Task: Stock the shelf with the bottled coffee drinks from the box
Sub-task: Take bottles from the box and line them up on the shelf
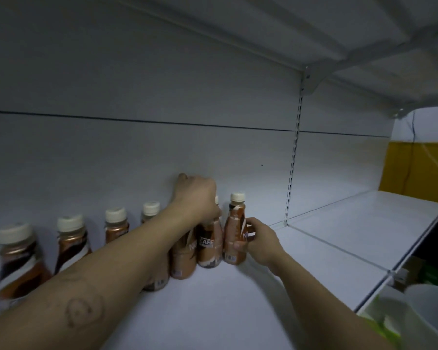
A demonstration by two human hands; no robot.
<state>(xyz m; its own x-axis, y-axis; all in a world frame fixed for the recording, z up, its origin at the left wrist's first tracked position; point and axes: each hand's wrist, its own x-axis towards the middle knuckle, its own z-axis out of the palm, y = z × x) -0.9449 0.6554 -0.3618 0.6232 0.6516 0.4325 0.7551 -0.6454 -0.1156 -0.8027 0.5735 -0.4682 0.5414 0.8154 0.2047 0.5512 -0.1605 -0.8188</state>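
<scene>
I am looking along a white metal shelf with both bare arms reaching in. My right hand grasps a brown plastic coffee bottle with a cream screw cap. Thumb and fingers are wrapped round its labelled waist, and it stands upright on the shelf.

Touching that grip on its left is a second brown bottle with "CAFE" on its label. My left hand comes down over it from above, with fingers curled round its neck just under the cap. Under the same wrist, a third brown bottle stands against the second, its top hidden by the hand.

Further left of both grips, a row of four more cream-capped bottles runs behind my left forearm. They stand apart from one another, and the nearest is blurred.

To the right of the right-hand grip, the shelf runs on past a slotted white upright. A grey-white back panel stands behind everything, and another white shelf hangs overhead.
</scene>
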